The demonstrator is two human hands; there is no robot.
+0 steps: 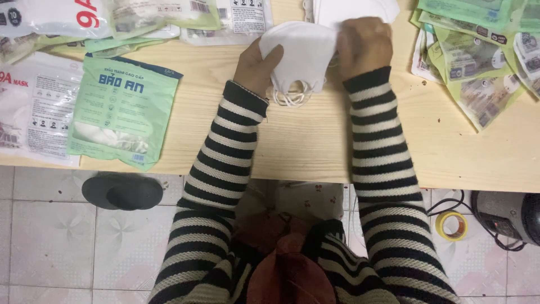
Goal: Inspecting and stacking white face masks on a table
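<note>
- Far to the left of the left hand, a green pouch (122,111) with white masks inside lies flat on the desk (304,141); white packets (34,107) overlap one another just beyond it, at the desk's left edge.
- On the tiled floor below that pouch, a dark slipper (122,191) lies close under the desk's near edge.
- The left hand (256,66), in a black-and-cream striped sleeve, is curled around the left side of a white face mask (301,53), thumb laid across its front and fingers hidden behind it.
- The mask sits between the two hands, held just above the desk; its white ear loops (292,93) hang in a bunch below it, touching or nearly touching the wood.
- Just behind the mask, away from the person, a stack of white masks (354,10) rests on the desk, partly hidden by the right hand.
- The right hand (363,45) is closed into a loose fist on the mask's right edge, knuckles up; the fingertips cannot be seen.
- Well to the right of the right hand, green and white empty pouches (472,56) lie fanned in a loose pile at the desk's far corner.
- Below them on the floor, a roll of yellow tape (451,225) lies beside a dark machine (509,214) with a black cable.
</note>
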